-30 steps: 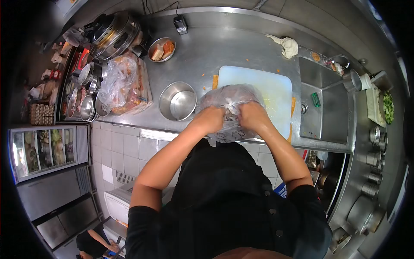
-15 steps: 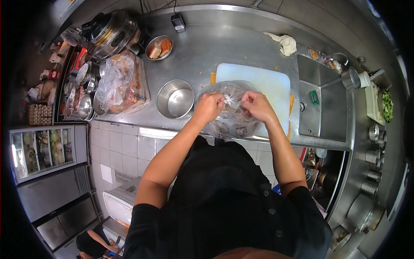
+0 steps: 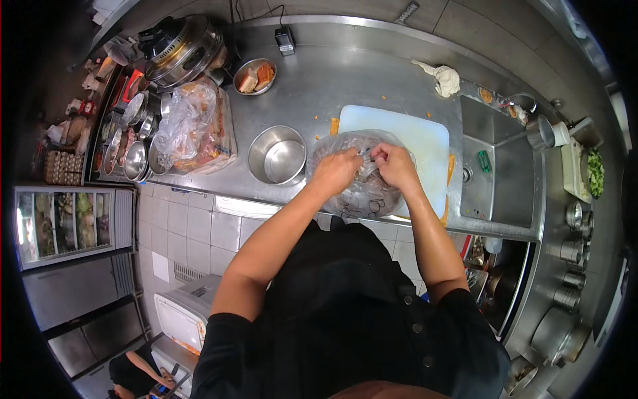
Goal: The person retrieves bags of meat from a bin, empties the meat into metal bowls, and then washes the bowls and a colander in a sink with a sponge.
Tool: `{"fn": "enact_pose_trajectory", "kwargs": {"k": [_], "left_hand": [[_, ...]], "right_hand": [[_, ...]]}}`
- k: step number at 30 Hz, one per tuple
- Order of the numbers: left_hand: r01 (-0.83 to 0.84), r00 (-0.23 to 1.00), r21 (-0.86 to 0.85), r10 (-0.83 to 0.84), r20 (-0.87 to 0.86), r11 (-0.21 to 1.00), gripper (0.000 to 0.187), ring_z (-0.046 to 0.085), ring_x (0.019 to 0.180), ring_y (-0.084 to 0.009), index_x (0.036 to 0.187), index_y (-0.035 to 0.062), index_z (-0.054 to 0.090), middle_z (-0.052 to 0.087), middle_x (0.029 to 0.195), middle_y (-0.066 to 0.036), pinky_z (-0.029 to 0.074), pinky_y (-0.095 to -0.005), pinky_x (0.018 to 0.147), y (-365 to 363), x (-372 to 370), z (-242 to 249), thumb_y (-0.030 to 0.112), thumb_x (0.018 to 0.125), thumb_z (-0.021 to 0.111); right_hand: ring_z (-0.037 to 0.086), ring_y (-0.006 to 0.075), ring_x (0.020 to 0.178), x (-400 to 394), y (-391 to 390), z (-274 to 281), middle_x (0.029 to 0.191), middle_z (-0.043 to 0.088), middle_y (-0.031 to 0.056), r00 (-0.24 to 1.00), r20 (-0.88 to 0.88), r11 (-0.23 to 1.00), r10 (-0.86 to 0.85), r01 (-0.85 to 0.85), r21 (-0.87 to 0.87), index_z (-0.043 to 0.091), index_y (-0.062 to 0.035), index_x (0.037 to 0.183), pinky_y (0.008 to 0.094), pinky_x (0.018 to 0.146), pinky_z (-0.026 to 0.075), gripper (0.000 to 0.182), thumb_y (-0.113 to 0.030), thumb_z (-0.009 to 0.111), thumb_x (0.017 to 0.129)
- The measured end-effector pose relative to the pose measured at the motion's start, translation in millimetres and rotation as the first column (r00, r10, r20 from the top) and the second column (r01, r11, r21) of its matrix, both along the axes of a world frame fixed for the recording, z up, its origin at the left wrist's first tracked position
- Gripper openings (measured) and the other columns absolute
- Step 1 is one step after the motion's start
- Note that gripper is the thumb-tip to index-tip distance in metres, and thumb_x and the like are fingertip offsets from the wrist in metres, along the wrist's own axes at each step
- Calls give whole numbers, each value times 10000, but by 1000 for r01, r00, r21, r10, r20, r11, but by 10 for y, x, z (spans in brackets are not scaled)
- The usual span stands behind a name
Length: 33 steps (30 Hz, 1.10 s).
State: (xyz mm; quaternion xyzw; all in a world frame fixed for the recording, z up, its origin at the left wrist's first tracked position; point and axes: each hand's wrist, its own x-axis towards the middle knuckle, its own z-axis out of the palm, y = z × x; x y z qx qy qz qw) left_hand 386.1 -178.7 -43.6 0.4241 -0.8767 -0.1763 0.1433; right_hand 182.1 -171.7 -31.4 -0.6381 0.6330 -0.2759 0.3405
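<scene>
A bulging clear plastic bag (image 3: 362,199) rests on the front part of a white cutting board (image 3: 399,123), reaching the counter's front edge. Its contents look greyish and cannot be made out. At the gathered top of the bag, my left hand (image 3: 339,171) is closed on the plastic. My right hand (image 3: 395,165) pinches the same gathered part from the other side, fingertips close to the left ones. Just left of the bag stands a round steel pot (image 3: 277,155) with nothing visible inside.
Meat pieces lie in a steel bowl (image 3: 255,77) at the back. Further left are a large filled plastic bag (image 3: 199,126) and several steel bowls (image 3: 136,159). A sink (image 3: 508,166) is at right, a cloth (image 3: 445,80) behind. Another person (image 3: 136,372) is at lower left.
My hands have drawn closer together over the top of the bag, and the twisted knot-like tip seen before is now covered by my fingers. The whole view has shifted slightly.
</scene>
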Motion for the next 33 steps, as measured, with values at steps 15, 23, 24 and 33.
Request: {"fn": "enact_pose_trajectory", "kwargs": {"k": [15,23,24,33], "left_hand": [[71,766,550,308,-564,832,74,593,835,-162,983,4,640,611,952,-68,487,-304,798,316,561,1009,70,962,665],[-16,971,315,90,-221,949,234,613,1140,-261,1093,57,711,664,1095,-122,430,-459,1105,177,68,233,153,880,736],[41,997,234,-23,-80,971,246,589,1196,-281,1052,61,731,670,1116,-124,393,-469,1146,190,138,276,167,831,748],[295,955,32,-293,-41,955,234,575,1192,-279,911,35,756,682,1038,-73,366,-500,1173,378,627,436,200,746,734]], "right_hand": [[605,347,1050,93,-3,59,1117,590,144,914,-306,860,266,-368,-353,723,-61,1011,436,911,516,265,-96,728,748],[626,421,798,-646,-184,244,773,629,207,878,-210,896,429,-443,-22,658,-11,763,512,751,507,134,-140,660,727],[626,421,798,-680,-169,323,773,629,207,877,-208,895,432,-445,-17,658,-11,763,512,751,507,134,-140,660,727],[681,399,994,255,326,512,988,740,200,740,-350,743,574,-651,-157,751,-54,941,516,875,542,208,-192,673,805]]}}
